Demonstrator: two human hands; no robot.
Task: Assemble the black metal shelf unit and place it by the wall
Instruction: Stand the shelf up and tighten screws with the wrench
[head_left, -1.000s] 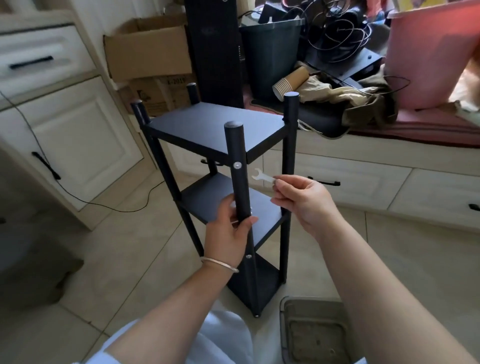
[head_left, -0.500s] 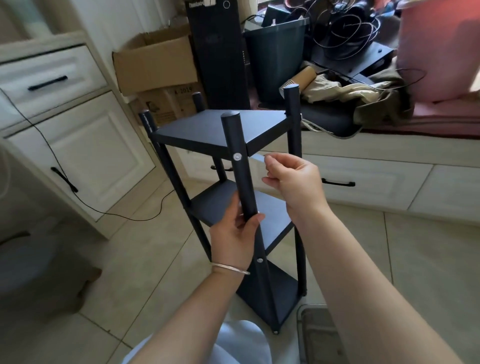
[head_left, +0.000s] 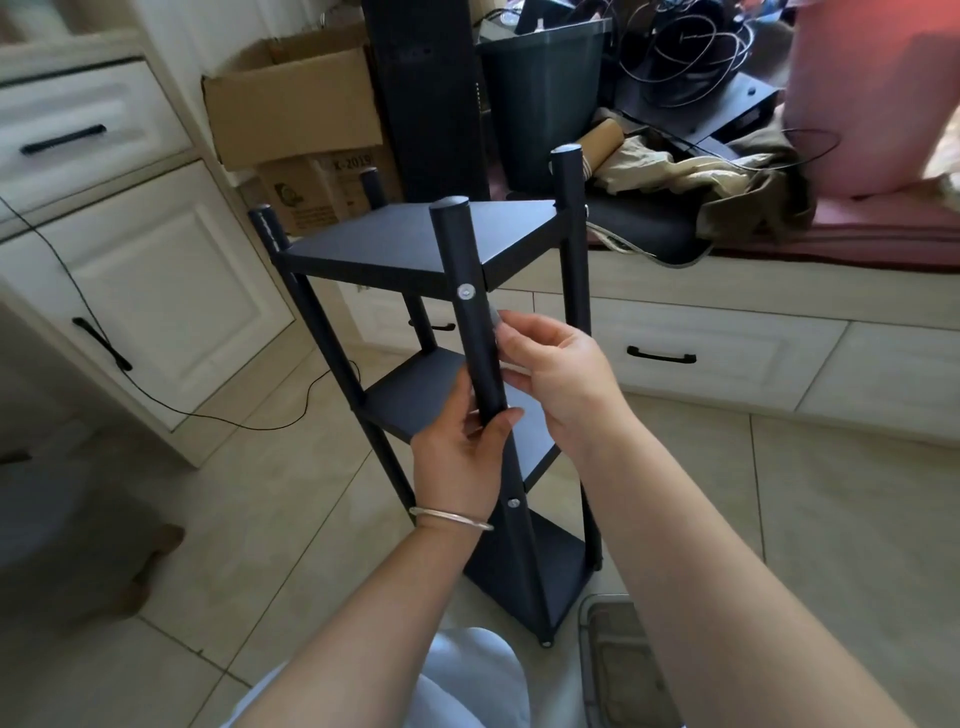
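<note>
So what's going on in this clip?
A person is putting together a black shelf unit that stands upright on the tiled floor. The left hand grips the near post around its middle. The right hand holds a small wrench just below the bolt at the top shelf. All three shelves are in place.

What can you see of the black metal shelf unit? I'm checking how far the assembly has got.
The black metal shelf unit stands upright on the pale tiled floor. It has three flat matte shelves on four round capped posts, with silver bolt heads on the near post at the top and lower shelves. The left hand grips the near post at the middle shelf; the right hand pinches a small grey tool, partly hidden, beside that post just below the top bolt.
</note>
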